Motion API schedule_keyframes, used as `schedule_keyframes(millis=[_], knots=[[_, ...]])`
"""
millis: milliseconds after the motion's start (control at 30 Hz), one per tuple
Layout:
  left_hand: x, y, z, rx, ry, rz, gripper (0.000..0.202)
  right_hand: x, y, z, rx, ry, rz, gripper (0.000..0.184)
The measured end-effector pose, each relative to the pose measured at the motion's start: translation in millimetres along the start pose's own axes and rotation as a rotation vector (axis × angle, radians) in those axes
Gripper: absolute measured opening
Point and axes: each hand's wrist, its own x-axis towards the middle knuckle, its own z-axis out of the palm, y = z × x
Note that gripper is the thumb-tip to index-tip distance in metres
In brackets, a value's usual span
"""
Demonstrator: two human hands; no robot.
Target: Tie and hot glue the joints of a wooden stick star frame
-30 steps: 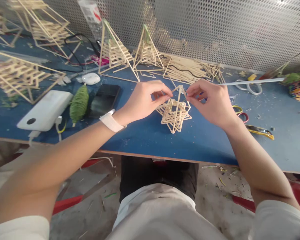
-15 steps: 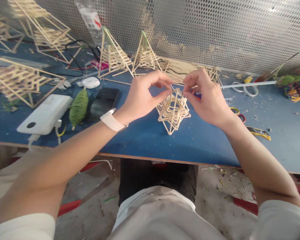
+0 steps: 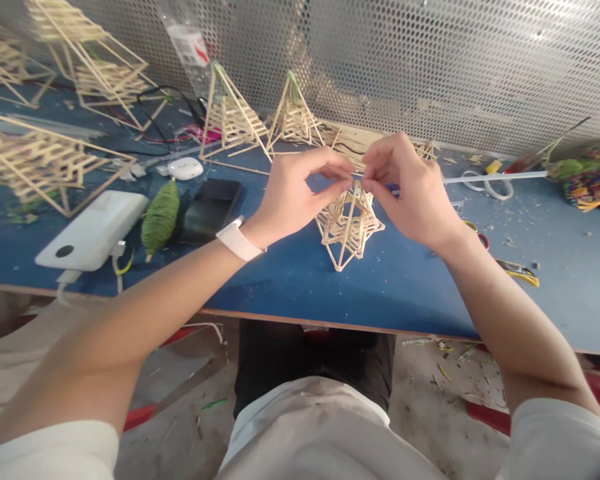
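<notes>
A small star-shaped frame of stacked thin wooden sticks stands on the blue table in front of me. At its top, my left hand has thumb and fingers pinched together, coming from the left. From the other side my right hand pinches close to the same tip, its fingertips nearly meeting those of the left. Whatever lies between the fingertips is too small and too covered to make out. A white band circles my left wrist.
Stick pyramids stand behind and to the left. A green thread spool, a white power bank and a dark phone lie left. A yellow cutter, white rings and a colourful bundle are right. Perforated metal rises behind.
My two hands have drawn closer together over the frame's tip, their fingertips now almost touching. The view has shifted slightly; the stick frame still stands on the table.
</notes>
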Motion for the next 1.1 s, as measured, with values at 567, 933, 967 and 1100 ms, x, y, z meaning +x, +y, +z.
schedule_keyframes(millis=[567, 933, 967, 1100], knots=[[3.3, -14.1, 7.3, -0.002, 0.015, -0.027, 0.055, 20.9, -26.5, -29.4, -0.095, -0.138, 0.003, 0.032], [0.5, -26.4, 12.2, -0.094, -0.047, -0.062, 0.047, 36.2, -11.8, -32.2, -0.090, -0.219, -0.101, 0.037], [1.2, -26.7, 12.1, -0.093, -0.049, -0.061, 0.048, 38.5, -9.4, -32.4, -0.046, -0.232, -0.096, 0.036], [4.0, -24.0, 12.7, -0.095, -0.050, -0.086, 0.053, 42.7, -3.3, -32.7, 0.082, -0.259, -0.030, 0.032]])
